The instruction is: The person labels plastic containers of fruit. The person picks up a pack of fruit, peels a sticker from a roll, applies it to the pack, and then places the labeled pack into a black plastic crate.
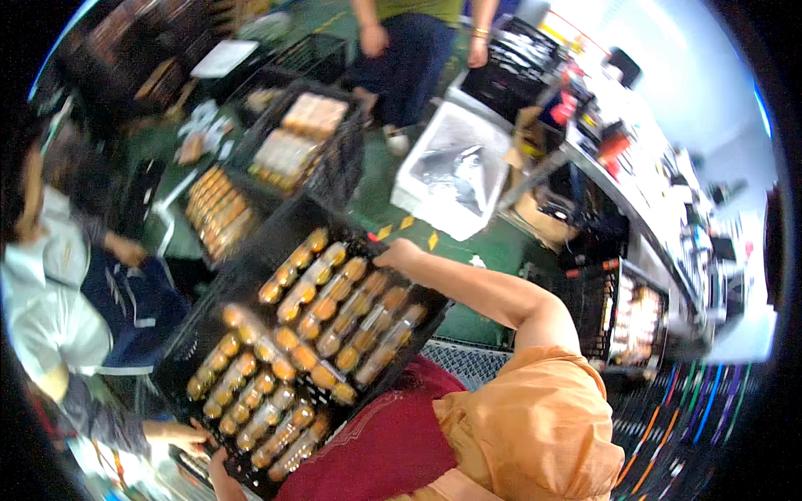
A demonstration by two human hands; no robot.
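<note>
A large black plastic crate (216, 285) lies across the front of my body, tilted in the view. Clear packs of round orange-brown items (322, 307) fill it in rows, with a few packs laid crosswise between the two groups. At the crate's upper right rim, my right hand (401, 253) grips the edge. My left hand (222, 473) is at the lower left corner, partly cut off by the picture's rim, its fingers against the crate's edge. Close to it is a co-worker's hand (178, 434), also by that corner.
More packs (219, 210) and a filled black crate (351, 156) stand beyond. A white foam box (451, 169) holding silvery film sits on the green floor. Co-workers stand at the left and ahead. A metal table (633, 213) and another loaded crate (658, 325) are at the right.
</note>
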